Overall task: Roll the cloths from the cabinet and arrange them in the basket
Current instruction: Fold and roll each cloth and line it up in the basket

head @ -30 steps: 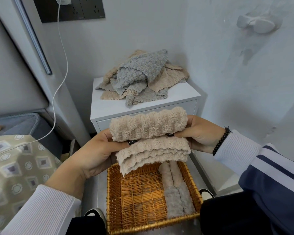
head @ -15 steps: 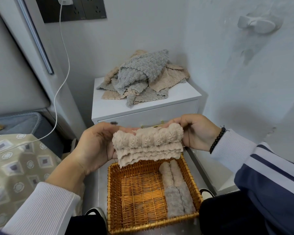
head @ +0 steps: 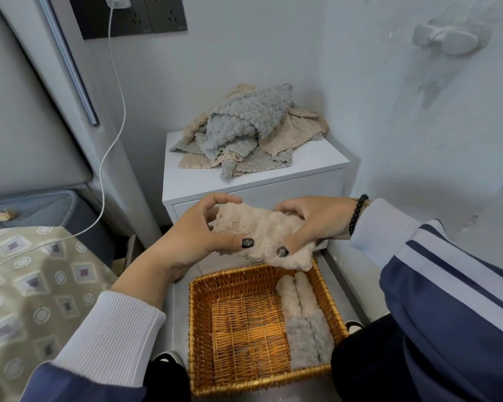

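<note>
A beige fluffy cloth [head: 263, 237], rolled into a short bundle, is held above the far rim of the wicker basket [head: 204, 338]. My left hand [head: 199, 230] grips its left end and my right hand [head: 312, 223] grips its right end, thumbs on the front. Several rolled cloths [head: 304, 317], beige and grey, lie along the basket's right side. A heap of grey and beige cloths [head: 247, 132] sits on the white cabinet [head: 311, 162] behind.
A bed with a patterned cover [head: 26, 285] lies at the left. A white charger cable [head: 111, 146] hangs from the wall socket [head: 128, 13]. A white wall hook [head: 445, 39] is at the upper right. The wall stands close on the right.
The cloth hung in loose folds below a started roll; now it is wound into one compact bundle, and both hands have closed round its ends.
</note>
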Tool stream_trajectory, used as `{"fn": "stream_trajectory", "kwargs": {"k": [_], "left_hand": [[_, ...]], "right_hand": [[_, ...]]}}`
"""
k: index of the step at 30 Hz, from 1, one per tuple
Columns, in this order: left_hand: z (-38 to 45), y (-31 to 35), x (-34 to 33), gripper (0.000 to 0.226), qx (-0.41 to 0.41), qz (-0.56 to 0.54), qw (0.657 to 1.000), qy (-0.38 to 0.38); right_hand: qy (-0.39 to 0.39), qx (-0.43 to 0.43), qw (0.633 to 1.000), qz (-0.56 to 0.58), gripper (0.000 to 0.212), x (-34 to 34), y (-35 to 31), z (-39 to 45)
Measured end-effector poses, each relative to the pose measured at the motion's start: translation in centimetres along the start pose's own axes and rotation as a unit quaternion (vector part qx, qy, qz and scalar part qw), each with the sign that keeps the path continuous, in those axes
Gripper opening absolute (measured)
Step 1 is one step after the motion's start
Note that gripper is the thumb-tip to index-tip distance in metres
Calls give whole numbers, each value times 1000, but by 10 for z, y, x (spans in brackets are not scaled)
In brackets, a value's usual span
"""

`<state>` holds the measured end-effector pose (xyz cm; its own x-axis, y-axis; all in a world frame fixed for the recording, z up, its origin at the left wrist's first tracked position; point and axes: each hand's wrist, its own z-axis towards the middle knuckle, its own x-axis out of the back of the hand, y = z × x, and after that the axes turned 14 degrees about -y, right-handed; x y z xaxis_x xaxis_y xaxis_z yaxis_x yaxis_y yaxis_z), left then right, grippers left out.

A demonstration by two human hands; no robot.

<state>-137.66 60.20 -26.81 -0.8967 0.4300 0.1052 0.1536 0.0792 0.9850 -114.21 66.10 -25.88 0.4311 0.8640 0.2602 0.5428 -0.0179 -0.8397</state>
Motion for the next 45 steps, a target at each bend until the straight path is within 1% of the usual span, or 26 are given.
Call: {"fn": "stream_trajectory", "kwargs": {"k": [2, 3, 4, 6, 8, 9, 11, 13, 15, 17, 18, 20, 22, 24, 28, 30, 32, 34, 35, 36, 39, 41, 45], "left_hand": [[5, -7, 3, 79, 2, 0, 1000, 2], [8, -11, 5, 80, 6, 0, 1000, 7], [11, -16, 6, 80, 14, 4, 1000, 20], [17, -26, 9, 78, 35, 19, 997, 67], [22, -35, 12, 71, 60, 32, 990, 127], [25, -40, 15, 65, 73, 37, 985, 152], [30, -48, 18, 52, 106, 25, 979, 171], [35, -53, 16, 43, 143, 1, 979, 142], [42, -58, 9, 50, 176, 7, 977, 116], [51, -64, 1, 64, 196, 5, 973, 125], [56, -67, -2, 67, 207, -17, 969, 133], [66, -75, -11, 63, 232, -104, 959, 124], [75, -86, -21, 52, 232, -215, 944, 100], [84, -99, -28, 44, 225, -263, 933, 96], [103, -139, -37, 40, 247, -256, 930, 93], [111, -164, -40, 44, 277, -250, 923, 93], [120, -190, -44, 65, 306, -236, 915, 115], [127, -211, -47, 92, 335, -216, 901, 169], [131, -222, -48, 102, 350, -203, 895, 186], [133, -230, -49, 105, 360, -190, 893, 193], [141, -257, -53, 95, 371, -163, 897, 178], [148, -274, -55, 93, 372, -160, 897, 176], [156, -297, -61, 84, 371, -208, 886, 183]], "right_hand": [[-48, -20, 997, -50, 59, -5, 4, 12], [-51, -28, 995, -82, 56, -7, 5, 18], [-44, -35, 992, -111, 54, -8, 5, 25], [-22, -49, 990, -129, 48, -7, 8, 36], [-7, -62, 988, -143, 40, -7, 13, 45], [2, -73, 983, -169, 35, -7, 17, 50], [36, -89, 968, -233, 25, -12, 28, 61], [101, -90, 957, -258, 17, -20, 40, 73], [159, -85, 951, -253, 16, -29, 50, 82], [194, -78, 947, -244, 12, -39, 58, 92], [210, -74, 947, -231, 10, -44, 62, 97], [238, -74, 949, -196, 19, -56, 71, 108], [256, -86, 949, -160, 27, -71, 85, 120], [272, -108, 946, -136, 30, -86, 100, 131], [303, -131, 938, -102, 29, -109, 136, 153], [303, -129, 939, -98, 32, -117, 155, 161], [272, -125, 951, -77, 40, -124, 173, 170], [244, -121, 961, -55, 52, -131, 187, 178], [237, -124, 962, -46, 58, -134, 194, 183], [237, -128, 962, -36, 61, -138, 199, 186], [242, -155, 958, 0, 59, -145, 215, 198], [246, -169, 954, 35, 60, -149, 224, 204], [260, -182, 946, 70, 63, -154, 242, 210]]}}
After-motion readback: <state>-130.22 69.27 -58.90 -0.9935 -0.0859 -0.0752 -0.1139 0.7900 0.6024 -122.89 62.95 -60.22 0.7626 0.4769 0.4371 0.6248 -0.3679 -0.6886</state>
